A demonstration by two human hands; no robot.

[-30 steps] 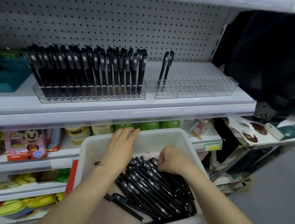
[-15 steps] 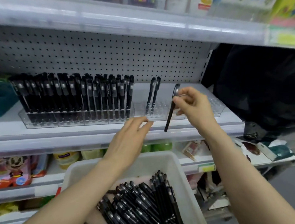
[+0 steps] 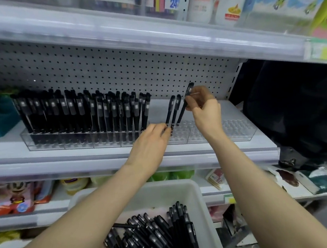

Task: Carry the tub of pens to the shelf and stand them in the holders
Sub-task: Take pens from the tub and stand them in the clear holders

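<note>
Head view: the right hand (image 3: 205, 110) is up at the shelf (image 3: 201, 158), its fingers (image 3: 192, 103) and thumb pinching the upper part of a black pen (image 3: 181, 114). The pen leans, cap end up and to the right, with its lower tip at the top of the right holder (image 3: 228, 132), a clear tray of small cells. Just to its left, two pens (image 3: 170, 111) stand in the same holder, leaning the same way. The left hand (image 3: 150, 139) reaches in from below, its fingertips touching the foot of those two pens at the holder's left end; whether they grasp anything or only rest there, I cannot tell. Further left, the left holder (image 3: 61, 140) is packed with upright black pens (image 3: 82, 113) in front of a grey pegboard (image 3: 114, 68). Below the arms, close to the person, the white tub (image 3: 196, 190) holds a loose heap of black pens (image 3: 149, 239), most lying slanted and some propped against its right wall
</note>
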